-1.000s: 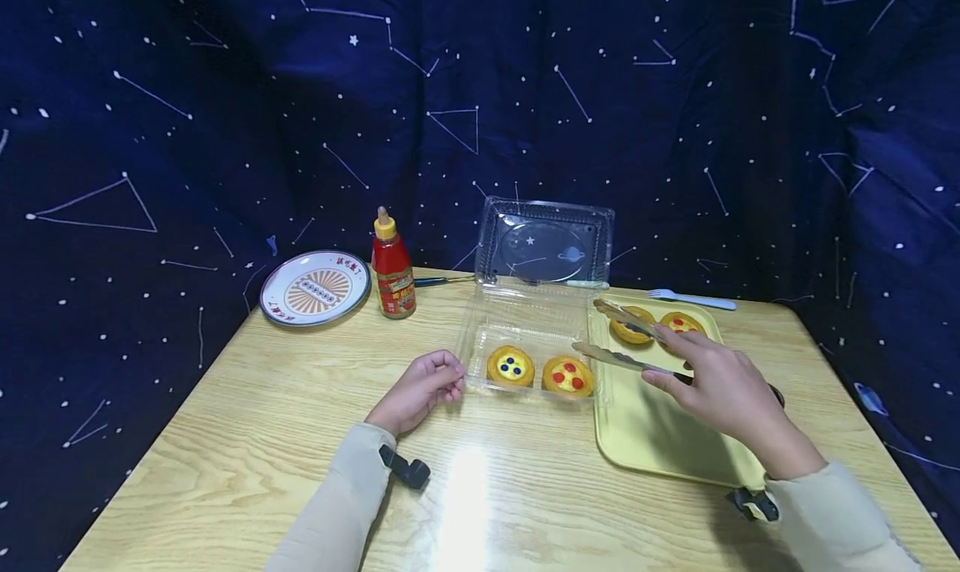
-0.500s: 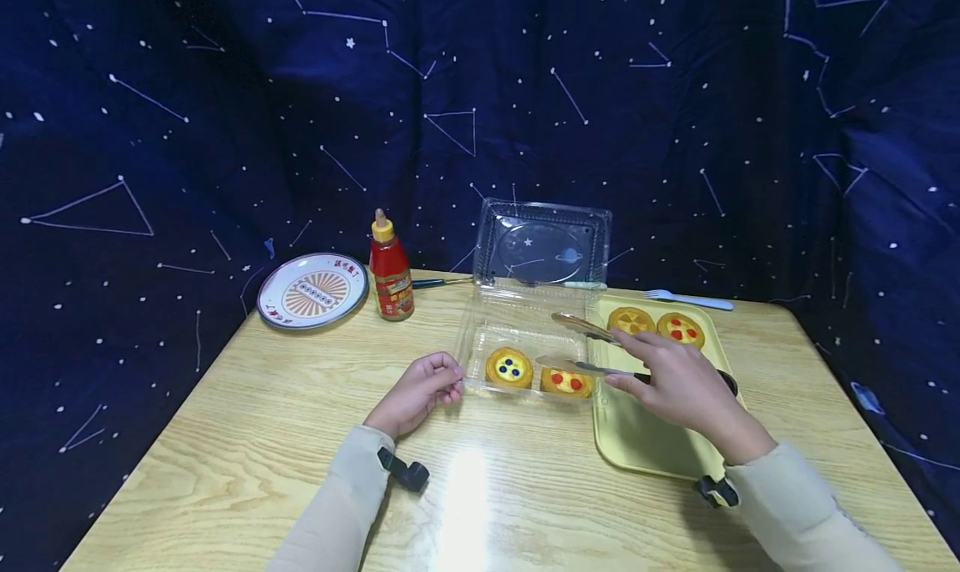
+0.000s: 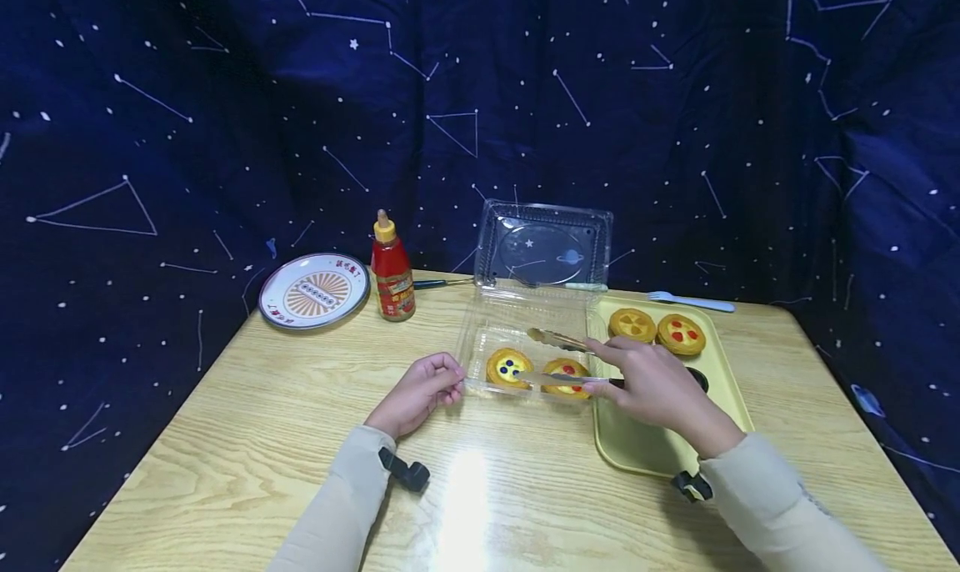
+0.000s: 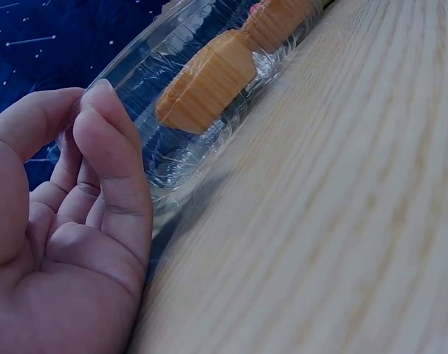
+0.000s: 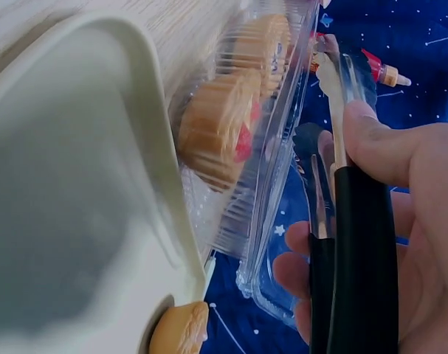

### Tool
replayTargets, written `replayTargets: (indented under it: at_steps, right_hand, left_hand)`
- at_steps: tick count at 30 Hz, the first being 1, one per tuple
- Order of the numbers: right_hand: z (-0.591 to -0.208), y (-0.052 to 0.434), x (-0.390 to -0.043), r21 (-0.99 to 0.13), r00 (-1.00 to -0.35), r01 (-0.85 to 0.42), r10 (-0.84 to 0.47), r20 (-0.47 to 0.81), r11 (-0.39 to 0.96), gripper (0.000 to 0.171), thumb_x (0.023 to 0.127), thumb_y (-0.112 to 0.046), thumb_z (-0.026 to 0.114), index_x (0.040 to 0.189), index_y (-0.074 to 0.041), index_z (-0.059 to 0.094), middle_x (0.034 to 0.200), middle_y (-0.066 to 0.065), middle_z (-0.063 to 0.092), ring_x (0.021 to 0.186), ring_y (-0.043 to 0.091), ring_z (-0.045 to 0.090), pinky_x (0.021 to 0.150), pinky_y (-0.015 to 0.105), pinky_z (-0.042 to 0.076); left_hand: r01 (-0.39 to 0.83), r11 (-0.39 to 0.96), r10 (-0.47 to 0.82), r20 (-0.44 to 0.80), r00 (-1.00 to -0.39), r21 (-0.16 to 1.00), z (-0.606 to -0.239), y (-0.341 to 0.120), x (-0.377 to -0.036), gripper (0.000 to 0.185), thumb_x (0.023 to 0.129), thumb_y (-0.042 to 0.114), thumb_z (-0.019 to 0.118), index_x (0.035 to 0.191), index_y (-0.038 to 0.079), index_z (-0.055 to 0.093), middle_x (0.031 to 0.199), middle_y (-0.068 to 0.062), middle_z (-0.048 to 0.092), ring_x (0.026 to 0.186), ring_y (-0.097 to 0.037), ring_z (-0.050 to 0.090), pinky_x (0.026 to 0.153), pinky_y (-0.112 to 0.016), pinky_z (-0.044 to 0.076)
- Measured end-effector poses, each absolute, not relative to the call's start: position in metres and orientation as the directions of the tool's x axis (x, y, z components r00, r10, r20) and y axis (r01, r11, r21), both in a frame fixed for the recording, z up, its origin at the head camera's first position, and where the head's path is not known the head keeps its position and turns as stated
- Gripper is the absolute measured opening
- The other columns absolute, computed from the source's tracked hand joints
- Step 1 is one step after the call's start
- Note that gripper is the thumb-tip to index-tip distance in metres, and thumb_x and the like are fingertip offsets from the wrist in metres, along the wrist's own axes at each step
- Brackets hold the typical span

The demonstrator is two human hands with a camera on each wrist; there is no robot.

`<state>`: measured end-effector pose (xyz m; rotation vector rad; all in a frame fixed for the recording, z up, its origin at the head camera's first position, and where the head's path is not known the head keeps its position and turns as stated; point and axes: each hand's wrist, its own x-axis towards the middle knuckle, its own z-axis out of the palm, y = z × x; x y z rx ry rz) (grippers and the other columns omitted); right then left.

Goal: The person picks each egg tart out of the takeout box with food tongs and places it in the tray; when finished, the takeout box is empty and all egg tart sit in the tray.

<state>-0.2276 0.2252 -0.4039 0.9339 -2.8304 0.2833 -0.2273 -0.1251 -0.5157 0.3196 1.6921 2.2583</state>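
Tongs over the tart box
Right hand (image 3: 651, 386) grips tongs (image 3: 558, 358), tips spread above the red-dotted tart (image 3: 567, 377) just ahead; left hand (image 3: 417, 391), fingers loosely curled, touches the clear box (image 3: 480, 338) corner on the surface (image 3: 300, 422).

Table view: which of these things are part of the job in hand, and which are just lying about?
In use:
right hand
tongs
left hand
clear box
four tarts, e.g.
yellow tray

Lying about:
sauce bottle
plate
fork
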Motion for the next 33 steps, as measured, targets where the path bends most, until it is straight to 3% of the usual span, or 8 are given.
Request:
replayTargets:
  at_steps: [15, 27, 33]
  right_hand:
    - [-0.406, 0.21, -0.232, -0.168, -0.797, -0.604, -0.584, 0.153, 0.779, 0.065, 0.086, -0.048, 0.073, 0.138, -0.012, 0.059, 0.121, 0.016, 0.065, 0.102, 0.035, 0.065, 0.085, 0.054, 0.051]
    - [-0.408, 0.201, -0.237, -0.082, -0.753, -0.653, -0.636, 0.169, 0.753, 0.062, 0.085, -0.046, 0.075, 0.136, -0.013, 0.061, 0.113, 0.012, 0.068, 0.092, 0.03, 0.067, 0.076, 0.051, 0.053]
    - [-0.408, 0.197, -0.239, -0.064, -0.762, -0.641, -0.625, 0.169, 0.765, 0.062, 0.086, -0.046, 0.075, 0.135, -0.011, 0.06, 0.112, 0.012, 0.068, 0.089, 0.03, 0.067, 0.075, 0.051, 0.053]
  left_hand:
    - [-0.125, -0.255, 0.363, -0.024, -0.931, 0.959, -0.514, -0.126, -0.227, 0.007, 0.1, 0.006, 0.056, 0.093, 0.003, 0.055, 0.083, -0.007, 0.059, 0.068, -0.011, 0.058, 0.06, -0.019, 0.048]
    - [-0.125, -0.253, 0.375, -0.022, -0.927, 0.959, -0.513, -0.126, -0.227, 0.008, 0.1, 0.008, 0.056, 0.095, 0.002, 0.055, 0.085, -0.009, 0.059, 0.069, -0.011, 0.059, 0.061, -0.019, 0.048]
    - [-0.124, -0.25, 0.379, -0.021, -0.925, 0.96, -0.512, -0.126, -0.227, 0.008, 0.1, 0.009, 0.056, 0.094, 0.002, 0.056, 0.085, -0.01, 0.059, 0.069, -0.011, 0.058, 0.061, -0.02, 0.048]
